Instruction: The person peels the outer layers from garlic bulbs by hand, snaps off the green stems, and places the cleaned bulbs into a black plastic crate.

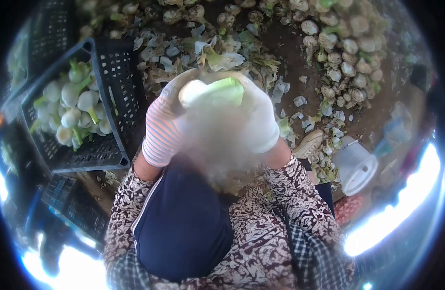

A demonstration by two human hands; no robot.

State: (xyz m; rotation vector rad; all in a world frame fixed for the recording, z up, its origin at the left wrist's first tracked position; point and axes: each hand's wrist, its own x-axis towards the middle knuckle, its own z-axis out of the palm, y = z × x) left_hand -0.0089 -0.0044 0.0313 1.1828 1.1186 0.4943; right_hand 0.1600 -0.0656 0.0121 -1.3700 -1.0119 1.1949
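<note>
Both hands wear gloves and meet around a pale bulb with a cut green stem, which looks like fresh garlic [213, 93]. My left hand [163, 126], in a striped glove, is closed around its rounded white end. On the stem side, my right hand [261, 118], in a whitish glove, is wrapped about it. A grey blur covers the space just below the bulb, so the lower fingers and anything in them there are hidden. Loose peels [225, 60] lie on the ground beyond the hands.
At left stands a black plastic crate [118, 130] holding several cleaned bulbs [77, 104]. A heap of dirty bulbs [348, 63] lies at far right. A white bucket [355, 166] rests tilted near a shoe [309, 144]. Another dark crate [70, 200] is at lower left.
</note>
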